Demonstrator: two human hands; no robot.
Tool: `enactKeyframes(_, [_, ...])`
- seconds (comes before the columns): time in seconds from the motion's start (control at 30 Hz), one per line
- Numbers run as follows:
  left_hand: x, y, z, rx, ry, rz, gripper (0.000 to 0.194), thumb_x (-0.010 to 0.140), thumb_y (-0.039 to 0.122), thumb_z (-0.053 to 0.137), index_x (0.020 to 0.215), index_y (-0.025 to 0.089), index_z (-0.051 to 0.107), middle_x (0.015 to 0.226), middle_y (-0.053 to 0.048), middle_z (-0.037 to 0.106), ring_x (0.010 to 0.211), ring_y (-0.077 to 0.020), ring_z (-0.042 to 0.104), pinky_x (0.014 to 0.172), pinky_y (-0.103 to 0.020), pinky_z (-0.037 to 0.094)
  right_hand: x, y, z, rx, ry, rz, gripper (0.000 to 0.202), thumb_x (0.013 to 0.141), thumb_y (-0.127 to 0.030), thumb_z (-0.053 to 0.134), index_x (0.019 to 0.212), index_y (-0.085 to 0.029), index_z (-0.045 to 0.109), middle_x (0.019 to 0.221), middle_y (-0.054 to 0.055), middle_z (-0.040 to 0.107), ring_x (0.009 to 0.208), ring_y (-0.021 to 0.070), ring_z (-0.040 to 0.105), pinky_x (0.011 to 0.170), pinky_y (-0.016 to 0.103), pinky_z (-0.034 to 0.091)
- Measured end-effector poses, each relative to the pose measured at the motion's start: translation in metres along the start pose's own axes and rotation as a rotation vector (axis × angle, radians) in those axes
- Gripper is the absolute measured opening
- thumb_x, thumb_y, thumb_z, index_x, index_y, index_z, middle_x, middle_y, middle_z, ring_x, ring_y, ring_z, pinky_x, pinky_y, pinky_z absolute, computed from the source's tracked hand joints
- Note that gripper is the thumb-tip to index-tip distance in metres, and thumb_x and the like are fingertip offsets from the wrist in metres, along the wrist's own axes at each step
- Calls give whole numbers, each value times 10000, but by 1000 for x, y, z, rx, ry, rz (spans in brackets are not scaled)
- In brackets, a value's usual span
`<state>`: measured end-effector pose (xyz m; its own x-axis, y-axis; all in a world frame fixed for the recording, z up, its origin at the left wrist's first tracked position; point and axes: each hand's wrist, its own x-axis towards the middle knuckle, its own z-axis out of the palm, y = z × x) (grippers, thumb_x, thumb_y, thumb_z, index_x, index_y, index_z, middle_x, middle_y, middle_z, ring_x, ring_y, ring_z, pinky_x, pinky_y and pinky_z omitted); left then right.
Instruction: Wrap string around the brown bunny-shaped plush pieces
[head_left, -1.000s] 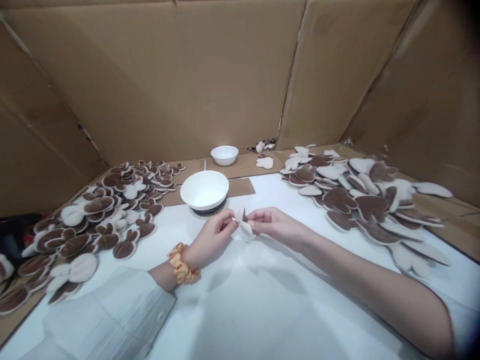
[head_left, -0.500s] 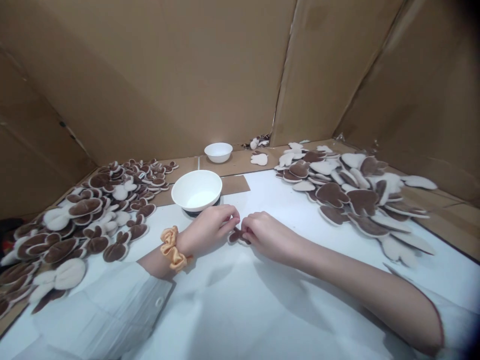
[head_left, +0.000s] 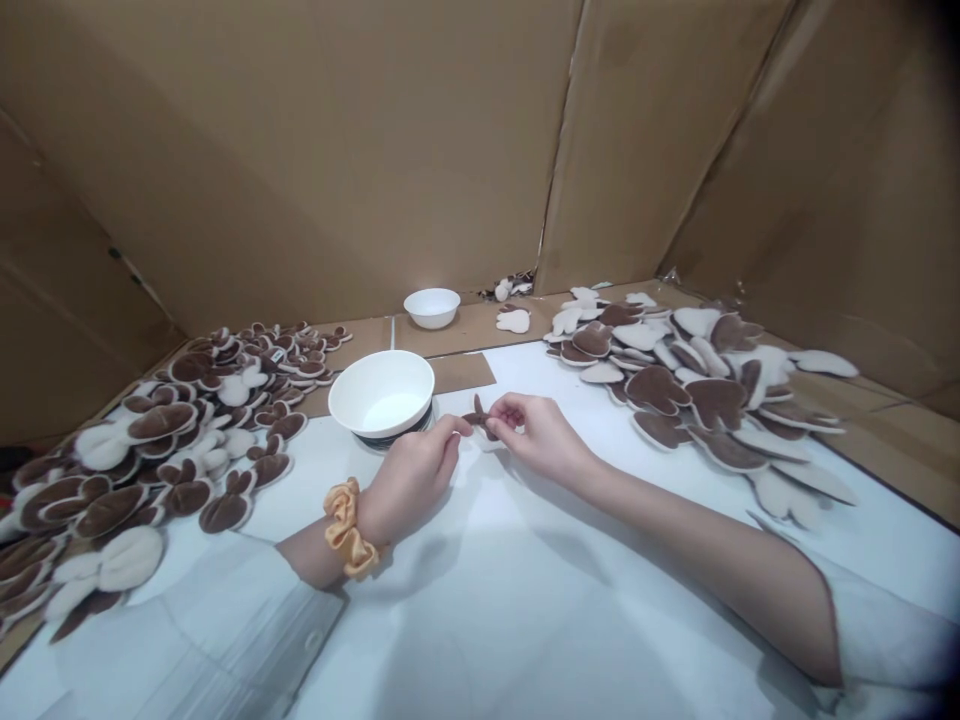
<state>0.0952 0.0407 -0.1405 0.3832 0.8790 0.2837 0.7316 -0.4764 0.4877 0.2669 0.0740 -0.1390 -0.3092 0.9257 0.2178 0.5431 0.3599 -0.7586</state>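
Observation:
Between my two hands is a small brown plush piece with pale edges (head_left: 480,417), partly covered by my fingers. My left hand (head_left: 422,462), with an orange scrunchie (head_left: 349,528) on its wrist, pinches the left side of the piece. On the other side, my right hand (head_left: 541,435) grips it between thumb and fingers. A white bowl (head_left: 382,392) stands on a dark base just beyond my left hand; its inside shows no contents that I can make out.
Brown-and-white bunny-shaped plush pieces (head_left: 225,505) are heaped on the left. Flatter plush pieces (head_left: 720,402) lie piled on the right. A smaller white bowl (head_left: 432,308) and a lone pale piece (head_left: 513,320) sit at the back, before cardboard walls (head_left: 300,150).
My hands have lifted slightly and turned, so more of the brown piece shows between them. The view has shifted a little; the bowl appears nearer and lower left.

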Motion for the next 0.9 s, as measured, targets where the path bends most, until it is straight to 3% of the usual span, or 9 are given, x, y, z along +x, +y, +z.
enactKeyframes(0.23, [-1, -1, 7, -325, 31, -189, 189, 828, 204, 371, 910, 147, 532, 485, 49, 355, 453, -109, 348, 464, -211, 239, 5, -2, 0, 347, -140, 172, 104, 715, -201, 513, 670, -115, 550, 635, 25, 586, 591, 110, 534, 585, 215, 403])
enactKeyframes(0.43, [2, -2, 12, -585, 50, -289, 158, 810, 231, 396, 890, 137, 495, 496, 63, 289, 439, -89, 281, 422, -185, 216, -1, -5, 6, 440, -115, 81, 87, 727, -182, 512, 804, -144, 502, 666, 8, 588, 626, 112, 557, 616, 224, 416])
enactKeyframes(0.63, [-2, 0, 13, -447, 130, -270, 98, 775, 147, 402, 825, 151, 486, 558, 35, 462, 493, -104, 428, 484, -191, 306, -19, -17, 15, 181, -55, -110, 95, 787, -185, 457, 825, -175, 544, 790, 16, 605, 733, 121, 550, 681, 240, 398])
enactKeyframes(0.77, [-5, 3, 11, -373, 119, -222, 96, 802, 155, 388, 840, 160, 476, 567, 28, 501, 492, -117, 455, 493, -202, 317, -23, -20, 19, 73, 4, -74, 164, 680, -292, 620, 758, -171, 542, 765, 18, 583, 733, 148, 519, 665, 253, 392])
enactKeyframes(0.9, [-6, 7, 11, -226, 103, -142, 93, 811, 132, 387, 855, 172, 459, 549, 36, 483, 478, -118, 443, 488, -202, 285, -20, -17, 19, 140, 49, -14, 127, 718, -284, 567, 705, -167, 519, 698, 0, 565, 669, 126, 511, 633, 227, 388])
